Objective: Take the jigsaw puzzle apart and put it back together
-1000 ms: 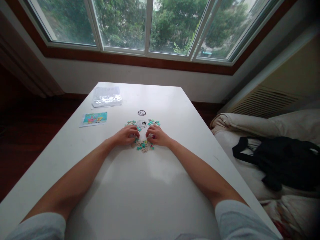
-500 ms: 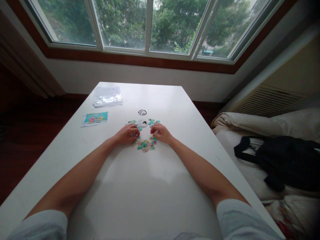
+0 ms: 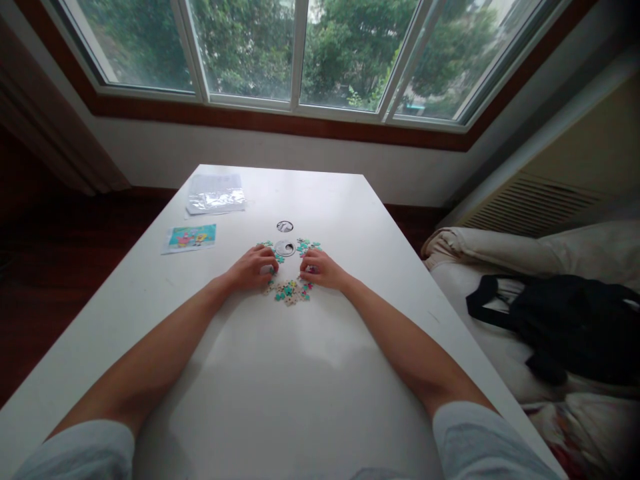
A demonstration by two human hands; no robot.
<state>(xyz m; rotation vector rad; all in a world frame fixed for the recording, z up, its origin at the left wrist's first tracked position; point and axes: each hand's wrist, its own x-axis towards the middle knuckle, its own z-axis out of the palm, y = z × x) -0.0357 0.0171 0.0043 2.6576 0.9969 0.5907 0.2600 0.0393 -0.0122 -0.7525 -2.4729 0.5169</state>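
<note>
Small jigsaw puzzle pieces (image 3: 287,292), teal, cream and a few pink, lie loosely in a ring on the white table. My left hand (image 3: 256,268) rests at the ring's left side, fingers curled down towards the thumb among the pieces. Opposite it, my right hand (image 3: 323,268) has thumb and fingers drawn together at the right side of the ring. Whatever is between the fingertips of either hand is too small to make out. A round grey-and-white disc (image 3: 285,249) lies between the far pieces, with a smaller dark-and-white oval disc (image 3: 285,227) just beyond it.
A colourful cartoon picture card (image 3: 191,237) lies left of the pieces. Behind it is a clear plastic bag (image 3: 216,195) with papers. The table (image 3: 300,373) reaches towards the window wall. On the right, a black bag (image 3: 575,327) sits on a cream sofa (image 3: 480,247).
My right hand's fingers have shifted slightly down and towards the thumb. My left hand has barely moved. The discs and card stay where they were.
</note>
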